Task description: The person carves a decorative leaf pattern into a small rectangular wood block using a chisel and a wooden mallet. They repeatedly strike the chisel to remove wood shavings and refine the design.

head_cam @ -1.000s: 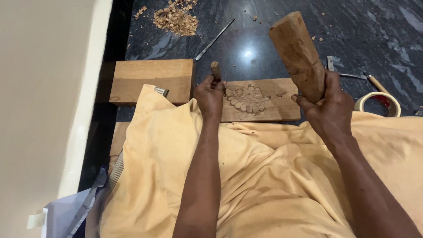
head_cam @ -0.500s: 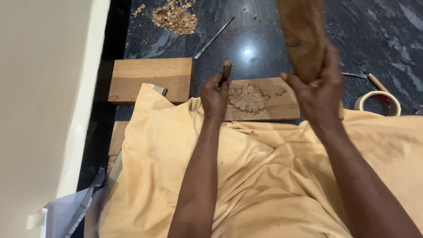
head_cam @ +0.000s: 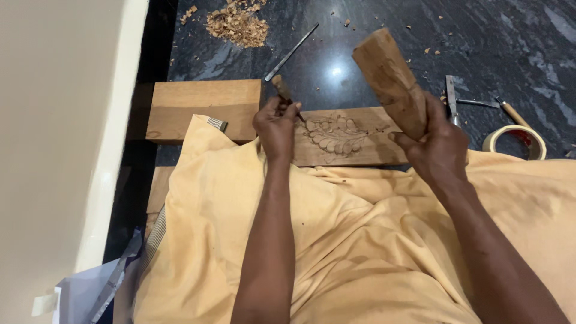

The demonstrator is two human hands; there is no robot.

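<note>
Mallet (head_cam: 390, 81) lowered; left hand (head_cam: 277, 123) grips chisel (head_cam: 282, 90).

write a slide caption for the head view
Left hand sets a chisel on a leaf-carved wooden board while the right hand holds a wooden mallet raised.

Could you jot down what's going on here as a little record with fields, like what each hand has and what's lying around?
Left hand: grips a short wooden-handled chisel, tip on the carving
Right hand: holds a chunky brown wooden mallet raised, tilted
Workpiece: flat brown wooden board with a carved leaf pattern
Beside it: plain wooden block, to the left
Floor: dark polished stone, pile of wood chips, long metal tool, roll of tape
Lap: yellow cloth
</note>
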